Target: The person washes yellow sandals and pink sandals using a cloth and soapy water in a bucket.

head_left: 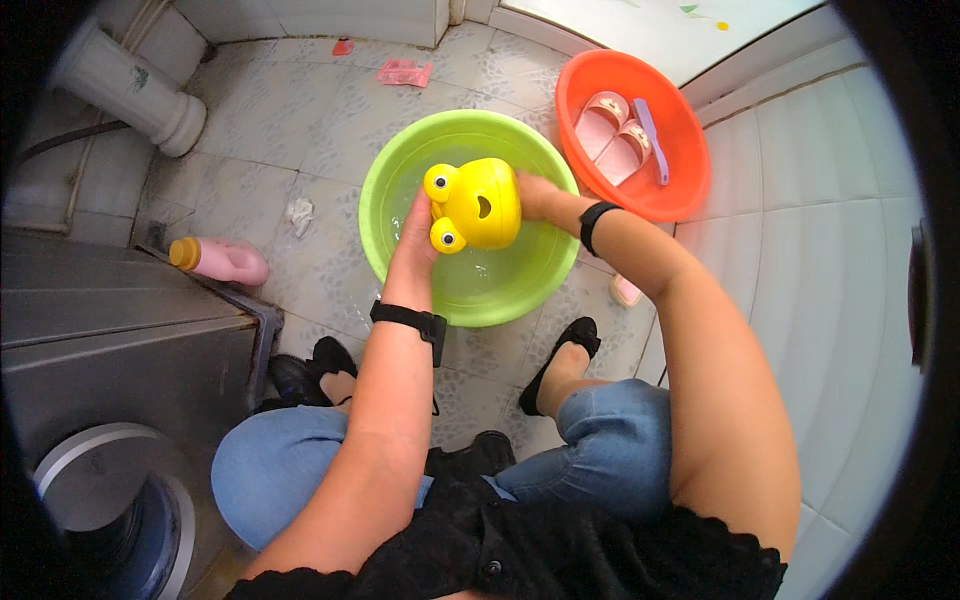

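Though their tips are hiding underneath, the fingers of the left hand (418, 232) are clasping a yellow frog toy (490, 205); the right hand's (537, 196) fingers are disappearing behind it, their grip impossible to tell. It is blocking some water (485, 275) inside the green basin (455, 123).

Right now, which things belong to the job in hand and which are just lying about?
Likely in use:
yellow frog-shaped thing, left hand and right hand at its sides
green basin of water beneath

Seemingly lying about:
orange basin with pink slippers
pink bottle
crumpled tissue
pink wrapper
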{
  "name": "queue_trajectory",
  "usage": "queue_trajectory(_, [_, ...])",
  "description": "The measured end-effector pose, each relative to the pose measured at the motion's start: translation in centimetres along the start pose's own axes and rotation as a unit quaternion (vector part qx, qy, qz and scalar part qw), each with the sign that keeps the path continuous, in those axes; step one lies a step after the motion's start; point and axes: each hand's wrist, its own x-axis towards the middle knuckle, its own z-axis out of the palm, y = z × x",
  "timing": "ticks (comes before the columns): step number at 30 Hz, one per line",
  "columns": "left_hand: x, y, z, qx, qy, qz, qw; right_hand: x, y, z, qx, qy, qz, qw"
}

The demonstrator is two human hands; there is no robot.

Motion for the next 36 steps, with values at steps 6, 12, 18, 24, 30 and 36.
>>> queue_trajectory(6, [-0.7,1.5,-1.9,0.007,0.028,0.080,0.996,1.0,-4.1,3.9,-0.106,-0.127,-0.176,0.970])
queue_trajectory(12, [1.5,-0.7,-0.8,-0.002,0.059,0.035,0.998,1.5,1.1,2.1,-0.134,-0.195,-0.124,0.964])
queue_trajectory(18, [0.4,0.4,-5.5,-0.013,0.070,0.058,0.996,-3.4,-7.5,-15.2,0.447,0.081,-0.025,0.890])
queue_trajectory(24, [0.8,-0.8,-4.6,-0.002,0.094,0.037,0.995,-7.4,-15.3,-17.3,0.215,0.213,-0.260,0.917])
queue_trajectory(30, [-0.6,-1.5,-0.2,0.012,0.123,-0.022,0.992,-8.1,-15.3,-16.1,0.040,0.282,-0.204,0.936])
queue_trajectory(36, [0.8,-2.0,-2.2,-0.038,0.072,0.007,0.997,-7.3,-15.8,-15.7,-0.078,0.216,-0.346,0.910])
